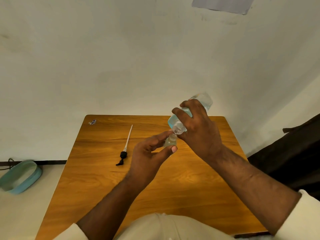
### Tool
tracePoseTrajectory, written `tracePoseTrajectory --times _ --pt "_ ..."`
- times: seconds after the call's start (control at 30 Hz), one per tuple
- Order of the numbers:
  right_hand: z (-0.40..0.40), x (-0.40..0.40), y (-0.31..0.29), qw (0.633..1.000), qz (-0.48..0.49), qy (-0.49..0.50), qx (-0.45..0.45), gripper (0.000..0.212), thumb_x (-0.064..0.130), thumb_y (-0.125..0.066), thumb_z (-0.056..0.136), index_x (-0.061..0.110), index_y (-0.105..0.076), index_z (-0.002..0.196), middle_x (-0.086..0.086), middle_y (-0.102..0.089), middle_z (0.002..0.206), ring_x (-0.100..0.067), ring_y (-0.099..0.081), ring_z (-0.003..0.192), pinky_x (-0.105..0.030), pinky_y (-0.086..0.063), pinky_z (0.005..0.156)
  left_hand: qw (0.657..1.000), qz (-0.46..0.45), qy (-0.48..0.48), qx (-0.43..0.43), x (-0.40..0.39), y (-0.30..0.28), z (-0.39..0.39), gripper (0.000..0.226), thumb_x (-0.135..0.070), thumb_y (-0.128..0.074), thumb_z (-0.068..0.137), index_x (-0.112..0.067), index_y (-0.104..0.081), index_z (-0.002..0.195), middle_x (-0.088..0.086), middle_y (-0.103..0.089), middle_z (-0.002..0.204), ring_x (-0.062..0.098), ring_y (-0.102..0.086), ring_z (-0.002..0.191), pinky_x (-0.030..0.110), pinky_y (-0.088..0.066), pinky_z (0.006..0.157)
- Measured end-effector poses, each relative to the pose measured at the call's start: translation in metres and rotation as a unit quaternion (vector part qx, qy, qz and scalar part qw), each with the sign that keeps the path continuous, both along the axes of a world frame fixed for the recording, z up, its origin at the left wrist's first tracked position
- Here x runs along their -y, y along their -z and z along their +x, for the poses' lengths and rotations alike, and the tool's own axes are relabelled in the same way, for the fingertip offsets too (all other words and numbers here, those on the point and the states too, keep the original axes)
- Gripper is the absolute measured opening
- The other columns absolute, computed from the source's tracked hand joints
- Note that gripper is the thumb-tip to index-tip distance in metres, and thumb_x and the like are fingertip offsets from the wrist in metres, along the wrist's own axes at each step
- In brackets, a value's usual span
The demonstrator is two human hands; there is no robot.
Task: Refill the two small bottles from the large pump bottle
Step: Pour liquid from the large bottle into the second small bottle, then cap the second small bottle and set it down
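Observation:
My right hand (197, 129) grips the large clear bottle (204, 100) of pale blue liquid and holds it tilted neck-down above the table. Its open threaded neck (177, 129) rests right over the mouth of a small clear bottle (170, 141). My left hand (149, 153) pinches that small bottle between thumb and fingers, upright, just below the neck. The pump head with its long white tube (126, 146) lies loose on the table to the left. A second small bottle is not visible.
The wooden table (107, 187) stands against a white wall. A small wrapper-like scrap (92, 122) lies at its far left corner. A teal basin (20, 176) sits on the floor to the left, and dark furniture (294, 153) stands at the right.

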State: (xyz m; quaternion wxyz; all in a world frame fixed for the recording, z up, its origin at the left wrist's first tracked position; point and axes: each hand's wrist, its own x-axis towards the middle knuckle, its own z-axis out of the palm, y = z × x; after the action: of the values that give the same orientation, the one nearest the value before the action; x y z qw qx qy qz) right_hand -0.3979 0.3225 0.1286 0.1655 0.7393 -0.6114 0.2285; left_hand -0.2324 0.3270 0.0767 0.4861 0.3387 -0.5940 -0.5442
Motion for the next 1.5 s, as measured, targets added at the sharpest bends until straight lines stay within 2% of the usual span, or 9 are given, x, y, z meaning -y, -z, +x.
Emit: tracePoseTrajectory --times 0.2,0.43,0.67,0.93,1.03,1.13,1.2,1.33,1.5 --pt "-0.018 0.014 0.023 0.967 0.064 0.028 0.247 0.061 0.045 -0.081 0.066 0.023 -0.057 0.118 -0.001 -0.054 0.118 -0.009 -0.05 0.099 -0.018 -0.049 0.068 1.0 0.014 0.005 -0.017 -0.002 0.006 -0.007 0.042 -0.016 -0.08 0.078 -0.023 -0.07 0.118 -0.005 -0.072 0.118 0.016 -0.068 0.111 0.047 -0.059 0.088" --pt "-0.041 0.024 0.094 0.763 0.276 0.108 0.575 0.047 0.029 -0.086 0.063 0.026 -0.063 0.104 0.006 -0.061 0.102 -0.02 -0.061 0.09 -0.037 -0.058 0.048 0.998 0.04 0.019 -0.053 -0.012 0.02 -0.03 0.036 -0.003 -0.079 0.078 -0.012 -0.07 0.112 0.005 -0.074 0.112 0.022 -0.069 0.11 0.03 -0.059 0.08" --pt "-0.047 0.021 0.144 0.724 0.329 0.06 0.603 0.029 0.012 -0.074 0.073 0.023 -0.062 0.098 -0.015 -0.062 0.112 -0.034 -0.063 0.096 -0.036 -0.054 0.058 0.993 0.106 -0.014 -0.057 -0.023 0.038 -0.059 0.031 -0.002 -0.076 0.08 -0.018 -0.071 0.106 0.009 -0.074 0.107 0.026 -0.069 0.107 0.035 -0.059 0.079" --pt "-0.071 0.022 0.166 0.747 0.341 0.05 0.569 0.051 0.003 -0.075 0.073 0.014 -0.056 0.119 -0.016 -0.05 0.128 -0.029 -0.056 0.112 -0.045 -0.055 0.083 0.993 0.088 -0.056 -0.057 -0.025 0.052 -0.091 0.035 0.007 -0.074 0.079 -0.006 -0.066 0.11 0.012 -0.073 0.106 0.028 -0.07 0.105 0.03 -0.059 0.077" --pt "-0.093 0.028 0.165 0.726 0.452 0.015 0.518 0.097 0.022 -0.084 0.067 0.03 -0.027 0.146 -0.001 -0.032 0.147 -0.029 -0.048 0.123 -0.051 -0.056 0.078 0.993 0.082 -0.069 -0.041 -0.026 0.058 -0.103 0.039 0.004 -0.076 0.078 -0.009 -0.065 0.113 0.01 -0.073 0.105 0.026 -0.07 0.103 0.033 -0.059 0.078" --pt "-0.133 0.032 0.165 0.783 0.513 -0.004 0.353 0.121 0.041 -0.088 0.056 0.041 -0.01 0.148 0.005 -0.025 0.154 -0.025 -0.037 0.133 -0.045 -0.052 0.087 0.993 0.081 -0.075 -0.033 -0.026 0.064 -0.116 0.043 -0.001 -0.079 0.077 -0.016 -0.066 0.115 0.011 -0.071 0.111 0.027 -0.069 0.106 0.043 -0.06 0.082" --pt "-0.165 0.038 0.171 0.838 0.496 0.025 0.226 0.099 0.041 -0.086 0.06 0.036 -0.031 0.144 0.003 -0.037 0.15 -0.023 -0.04 0.133 -0.039 -0.041 0.099 0.992 0.094 -0.076 -0.031 -0.026 0.068 -0.126 0.041 -0.003 -0.079 0.077 -0.018 -0.068 0.114 0.011 -0.071 0.113 0.028 -0.068 0.109 0.051 -0.059 0.086" --pt "-0.204 0.063 0.186 0.917 0.394 0.059 0.004 0.047 0.039 -0.073 0.078 0.033 -0.059 0.122 0.005 -0.063 0.124 -0.022 -0.052 0.118 -0.043 -0.03 0.094 0.991 0.105 -0.087 -0.018 -0.026 0.076 -0.143 0.037 -0.007 -0.08 0.076 -0.022 -0.07 0.109 0.009 -0.072 0.11 0.028 -0.067 0.109 0.052 -0.057 0.088" --pt "-0.208 0.087 0.21 0.861 0.483 0.062 -0.149 0.024 0.042 -0.066 0.078 0.029 -0.059 0.097 0.002 -0.065 0.106 -0.022 -0.054 0.109 -0.053 -0.019 0.102 0.988 0.116 -0.102 -0.007 -0.021 0.081 -0.154 0.036 -0.006 -0.08 0.075 -0.019 -0.07 0.106 -0.004 -0.073 0.105 0.015 -0.068 0.104 0.036 -0.057 0.082"
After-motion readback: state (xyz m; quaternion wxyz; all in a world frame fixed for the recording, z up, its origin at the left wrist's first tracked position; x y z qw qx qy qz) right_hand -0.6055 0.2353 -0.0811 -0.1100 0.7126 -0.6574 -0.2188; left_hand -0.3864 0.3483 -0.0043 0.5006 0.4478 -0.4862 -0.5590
